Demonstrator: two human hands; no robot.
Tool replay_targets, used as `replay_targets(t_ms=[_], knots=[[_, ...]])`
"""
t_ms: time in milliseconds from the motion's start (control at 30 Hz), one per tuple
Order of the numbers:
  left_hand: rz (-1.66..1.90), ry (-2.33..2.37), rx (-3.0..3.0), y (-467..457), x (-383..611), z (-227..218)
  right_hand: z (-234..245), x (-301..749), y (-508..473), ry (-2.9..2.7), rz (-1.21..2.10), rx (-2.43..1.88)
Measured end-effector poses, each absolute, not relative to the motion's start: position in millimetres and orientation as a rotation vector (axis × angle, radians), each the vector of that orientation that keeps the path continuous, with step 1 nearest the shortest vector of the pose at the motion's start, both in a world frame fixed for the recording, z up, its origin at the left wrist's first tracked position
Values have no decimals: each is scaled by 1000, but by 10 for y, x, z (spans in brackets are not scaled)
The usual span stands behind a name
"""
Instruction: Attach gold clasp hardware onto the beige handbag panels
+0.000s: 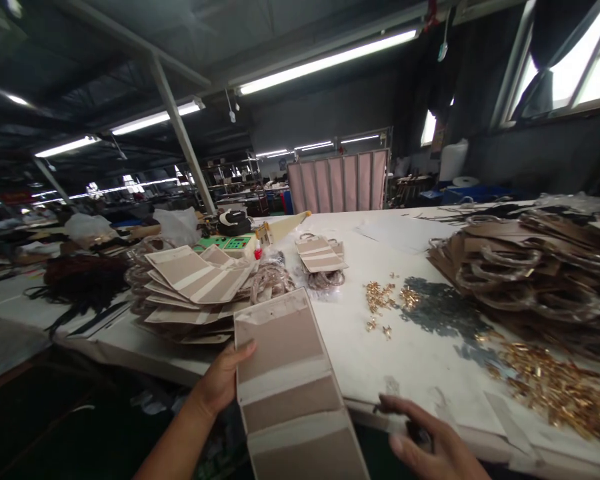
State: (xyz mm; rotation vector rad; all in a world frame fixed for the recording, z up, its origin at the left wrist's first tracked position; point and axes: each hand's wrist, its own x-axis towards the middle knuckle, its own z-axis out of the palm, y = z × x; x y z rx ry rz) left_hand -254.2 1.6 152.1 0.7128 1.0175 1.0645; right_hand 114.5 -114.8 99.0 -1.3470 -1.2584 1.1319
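Observation:
My left hand [226, 377] grips the left edge of a beige bag panel [285, 347], thumb on its face. Pale strips cross the panel, which hangs over the table's front edge and runs out of view at the bottom. Lower right, my right hand [430, 440] is apart from the panel, its index finger and thumb bent around a small dark thing [420, 433] that I cannot make out. Small gold metal fittings [379, 297] lie on the white table [350, 320] beyond it. A larger heap of gold fittings [555, 383] spreads at the right.
Similar panels with plastic-wrapped handles are stacked [195, 277] at left, with a smaller pile [323, 257] farther back. Brown wrapped pieces [540, 273] form a tall pile at right. A green device [227, 245] and a black tape roll [234, 222] stand behind the left stack.

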Motion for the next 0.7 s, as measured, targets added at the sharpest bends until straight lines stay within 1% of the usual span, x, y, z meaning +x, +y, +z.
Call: replay_targets(t_ms=[133,200,267,333,400,533,633,700], knots=[[959,1042,748,-119,-2274,1934,1535,1053,-847,-1338,1118,-1080],[936,1039,685,-155,-2141,2117,1787,970,-744,-1349,1223,-860],[936,1038,578,-165,-2035,2278,1914,897,-718,-1334,1364,-707],[944,1056,483,-153,-1956,2402,1890,857,-751,-1325,1454,-651],[941,1109,449,-125,-1894,2472,1756,867,-800,-1300,1431,-705],[927,1182,625,-47,-1765,2426,1464,1013,-858,-1170,1186,-947],[851,1128,797,15,-1649,2309,1344,1139,-919,-1290,1024,-931],[743,1121,874,64,-1566,2238,1253,1187,-1007,-1395,1019,-943]])
